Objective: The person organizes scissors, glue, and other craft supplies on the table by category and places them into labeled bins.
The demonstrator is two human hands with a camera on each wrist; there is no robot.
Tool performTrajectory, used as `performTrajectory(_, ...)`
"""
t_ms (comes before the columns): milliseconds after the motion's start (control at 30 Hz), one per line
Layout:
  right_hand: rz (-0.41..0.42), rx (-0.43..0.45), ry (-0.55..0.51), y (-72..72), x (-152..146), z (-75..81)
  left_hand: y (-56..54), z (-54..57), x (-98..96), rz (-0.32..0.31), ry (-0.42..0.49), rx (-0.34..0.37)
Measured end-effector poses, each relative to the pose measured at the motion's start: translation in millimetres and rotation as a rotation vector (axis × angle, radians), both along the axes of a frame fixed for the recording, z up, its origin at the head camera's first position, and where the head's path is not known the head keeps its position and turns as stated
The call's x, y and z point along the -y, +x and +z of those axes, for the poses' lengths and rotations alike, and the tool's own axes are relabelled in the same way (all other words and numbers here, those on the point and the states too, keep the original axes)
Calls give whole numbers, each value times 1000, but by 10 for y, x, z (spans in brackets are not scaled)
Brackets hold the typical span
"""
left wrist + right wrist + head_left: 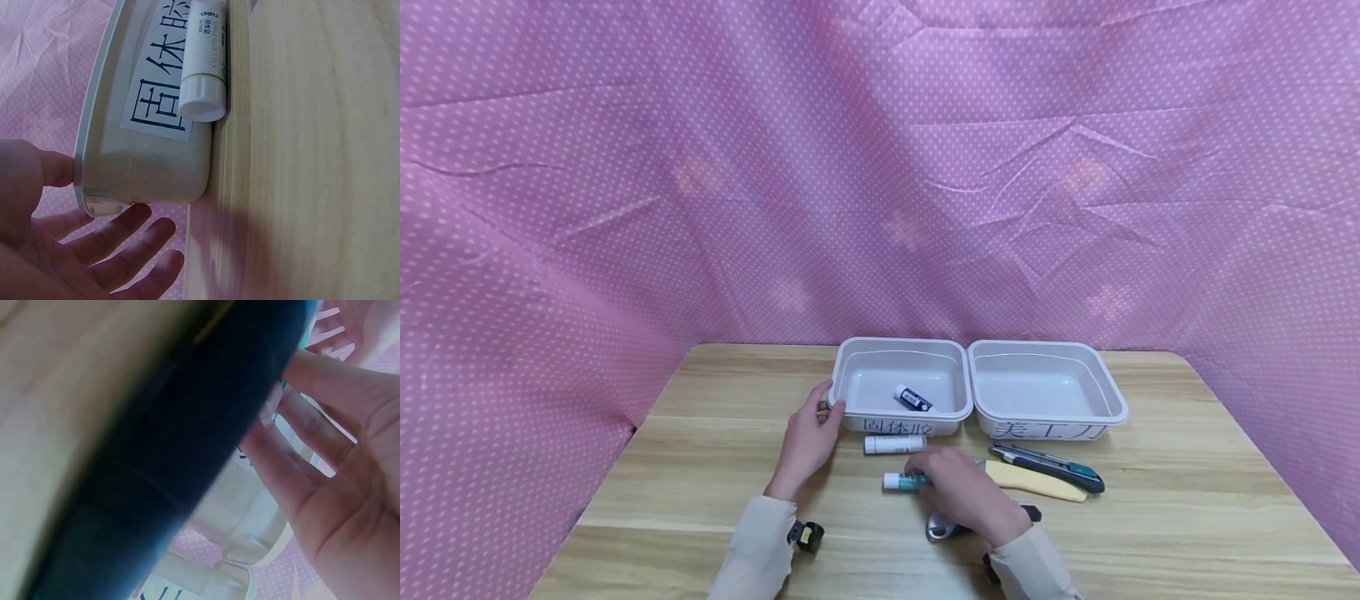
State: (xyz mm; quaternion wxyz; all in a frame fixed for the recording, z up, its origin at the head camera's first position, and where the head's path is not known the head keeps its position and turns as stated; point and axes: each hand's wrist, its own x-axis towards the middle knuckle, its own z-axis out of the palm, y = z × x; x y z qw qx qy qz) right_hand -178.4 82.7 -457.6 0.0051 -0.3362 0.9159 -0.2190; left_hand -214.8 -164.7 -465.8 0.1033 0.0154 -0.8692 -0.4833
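At the near left corner of the left white plastic box (855, 421), my left hand (808, 437) holds the rim, thumb on top and fingers along the outer wall. My right hand (964, 492) pinches a green glue stick with a white cap (892, 481) just above or on the table; its far end is hidden by the fingers. A white glue stick (893, 444) lies against the box's front, also seen in the left wrist view (203, 69). Inside the left box lies a dark blue glue stick (913, 398).
Right of it stands a second labelled white box (1051, 427). Before that box lie a dark green utility knife (1052, 467) and a yellow-handled knife (1033, 481). Another grey and black knife (942, 527) lies partly under my right wrist. Pink dotted cloth (880, 167) hangs behind the table.
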Motion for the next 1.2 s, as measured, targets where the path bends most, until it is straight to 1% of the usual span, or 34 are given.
performTrajectory(200,-8,-7,-13,3,-10,43,-5,-14,10,0,-4,-3)
performTrajectory(367,-1,-41,-42,9,-31,80,-7,-26,18,-2,-2,-5)
performTrajectory(600,-46,-56,-48,4,-56,110,-6,-29,20,-1,0,-4)
performTrajectory(733,-48,-63,-71,-18,-66,125,-2,-26,23,-1,1,-4)
performTrajectory(967,-43,-124,-76,-41,-89,137,-1,-25,27,0,4,1)
performTrajectory(1200,-43,-152,-106,-48,-110,166,5,-20,25,-13,10,1)
